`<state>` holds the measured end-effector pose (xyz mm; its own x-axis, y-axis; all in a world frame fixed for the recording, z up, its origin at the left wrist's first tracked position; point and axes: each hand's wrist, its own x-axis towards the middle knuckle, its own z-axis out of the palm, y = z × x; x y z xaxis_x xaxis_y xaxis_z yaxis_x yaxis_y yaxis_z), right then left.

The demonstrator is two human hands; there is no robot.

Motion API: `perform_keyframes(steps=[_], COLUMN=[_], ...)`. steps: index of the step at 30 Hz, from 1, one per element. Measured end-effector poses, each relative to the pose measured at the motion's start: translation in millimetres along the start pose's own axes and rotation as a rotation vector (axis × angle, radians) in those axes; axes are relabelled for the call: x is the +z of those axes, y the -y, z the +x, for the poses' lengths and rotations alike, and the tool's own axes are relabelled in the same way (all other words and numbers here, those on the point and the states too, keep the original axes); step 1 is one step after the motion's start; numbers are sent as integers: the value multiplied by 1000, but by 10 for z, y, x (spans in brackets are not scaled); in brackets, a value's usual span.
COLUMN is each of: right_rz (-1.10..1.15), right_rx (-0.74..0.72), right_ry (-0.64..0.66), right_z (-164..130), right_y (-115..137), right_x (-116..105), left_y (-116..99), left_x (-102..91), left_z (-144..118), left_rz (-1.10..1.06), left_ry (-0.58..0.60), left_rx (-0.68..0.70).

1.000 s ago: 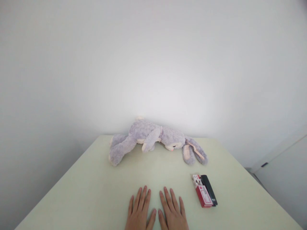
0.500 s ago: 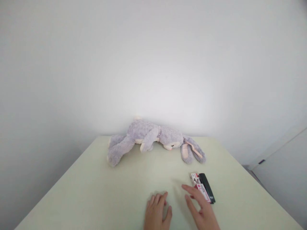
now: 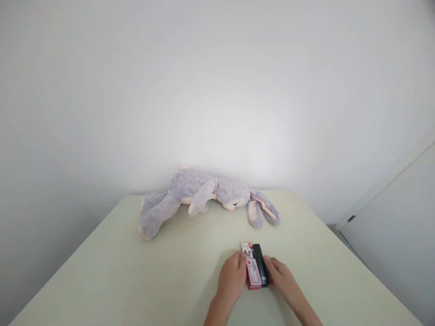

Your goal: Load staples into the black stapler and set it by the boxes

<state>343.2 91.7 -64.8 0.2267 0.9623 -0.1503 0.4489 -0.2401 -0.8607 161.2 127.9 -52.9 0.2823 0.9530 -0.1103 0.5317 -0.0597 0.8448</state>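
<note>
Beyond the box point(image 3: 253, 273) between the hands point(image 3: 233, 277): plush rabbit point(image 3: 190, 186); pale wall point(image 3: 217, 90)

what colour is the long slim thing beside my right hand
The long, slim object is black, clearest in the head view.

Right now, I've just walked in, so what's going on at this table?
A person's two bare hands are on some small items on the table. The left hand touches a red-and-white box, and the right hand touches the long black item beside it. I can't tell whether these are lifted. Farther back, a plush rabbit lies stretched out near the wall, untouched.
</note>
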Motion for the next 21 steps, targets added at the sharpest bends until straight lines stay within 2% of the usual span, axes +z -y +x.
perform_keyframes(steps=[5,8,10,13,17,19,21], right_rz=[32,1,-57,-146,-209,-203,-178], right_rx=[-182,-197,-175,-140,-115,-98,-88], right_ry=[208,170,117,79,7,-6,-7], right_z=[-163,-247,-279,-284,-250,-250,-271], right_y=[234,401,490,540,431,334,240], right_x=[832,1220,1347,1334,1124,1021,948], left_y=[490,676,714,661,614,692,835], left_x=[-717,-1005,-1066,-968,-758,-769,-890], left_z=[-370,-573,-671,-749,-782,-802,-813], left_rz=[31,35,36,107,296,322,312], left_ry=[-113,-154,-194,-276,-297,-270,-255], left_rx=[-88,-129,-158,-244,-251,-277,-302])
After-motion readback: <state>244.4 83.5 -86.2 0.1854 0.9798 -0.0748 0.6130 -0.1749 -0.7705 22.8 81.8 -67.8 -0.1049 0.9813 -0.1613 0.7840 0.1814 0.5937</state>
